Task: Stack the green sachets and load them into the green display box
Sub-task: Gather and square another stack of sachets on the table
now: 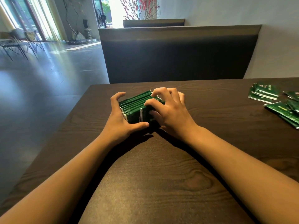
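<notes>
At the left of the dark wooden table (pixel 161 183), the left hand (pixel 120 117) cups the near-left corner of the green display box (pixel 137 116), its thumb curled along the box's front face and its fingers arched around the left end, so it grips and steadies the box. In the middle, the box stands on the table with a row of green sachets (pixel 137 101) standing on edge inside it, packed side by side with their thin top edges showing. Just to the right, the right hand (pixel 168 109) rests over the right end of the row, fingers bent, fingertips pressing down on the sachet tops — whether it pinches any 1 sachet cannot be told. The step in hand looks like seating and squaring the row. To do it well, the left hand should brace the box so it cannot slide, while the right hand presses evenly across the tops rather than on 1 edge, since thin sachets would probably buckle or ride up against a neighbour. Far to the right, well apart from the box, loose sachets (pixel 263 92) lie scattered flat near the table edge — these likely remain to be gathered, aligned and loaded in small batches.
</notes>
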